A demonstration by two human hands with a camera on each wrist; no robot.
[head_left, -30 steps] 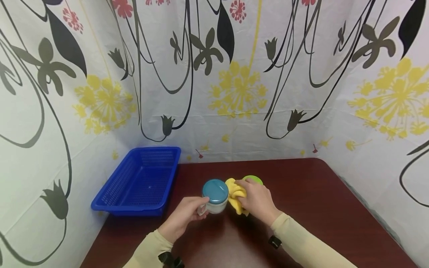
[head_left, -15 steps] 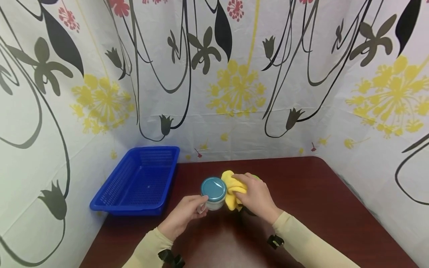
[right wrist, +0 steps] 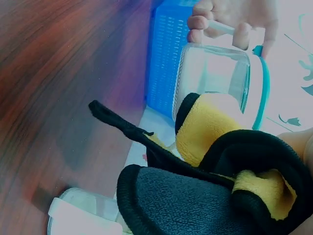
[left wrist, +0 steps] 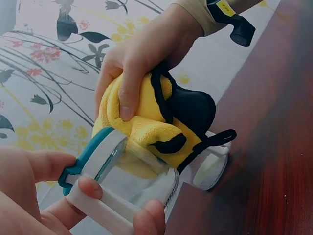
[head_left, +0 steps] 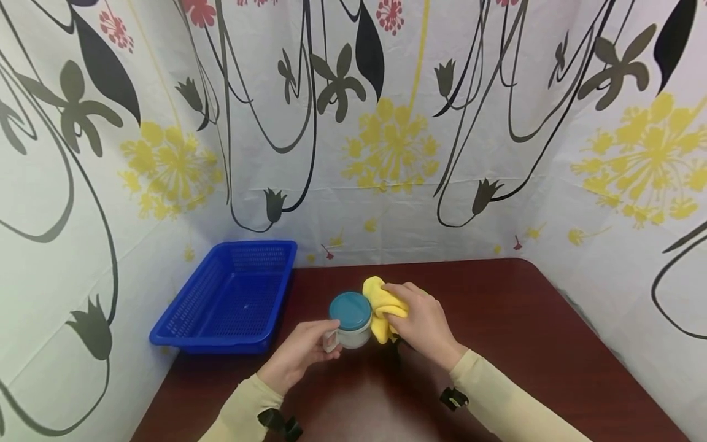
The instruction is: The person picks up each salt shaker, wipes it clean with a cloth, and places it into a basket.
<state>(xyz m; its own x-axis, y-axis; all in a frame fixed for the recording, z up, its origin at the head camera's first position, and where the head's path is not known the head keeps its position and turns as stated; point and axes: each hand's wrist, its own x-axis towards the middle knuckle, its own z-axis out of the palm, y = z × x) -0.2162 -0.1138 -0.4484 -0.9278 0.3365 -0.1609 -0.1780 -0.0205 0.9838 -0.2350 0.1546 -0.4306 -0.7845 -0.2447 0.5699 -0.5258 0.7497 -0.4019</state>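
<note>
By its white handle, my left hand (head_left: 298,353) holds a clear jar (left wrist: 142,164) with a teal lid (head_left: 350,310). The jar is near upright in the head view, above the table. A yellow cloth (head_left: 381,307) with black edging and a dark grey underside (right wrist: 186,196) is bunched in my right hand (head_left: 425,322). That cloth lies against the jar's right side, near the lid. Beyond the cloth, a second clear jar with a white handle (right wrist: 88,213) stands on the table; the right hand hides it in the head view.
A blue perforated basket (head_left: 221,307) sits at the table's left, with nothing seen inside. The dark red-brown table (head_left: 486,344) reaches back to a white flower-print curtain (head_left: 397,233), which also hangs along both sides.
My right hand and the cloth have moved up along the jar's side. The held jar has shifted slightly left. A green lid seen behind the right hand earlier is now hidden.
</note>
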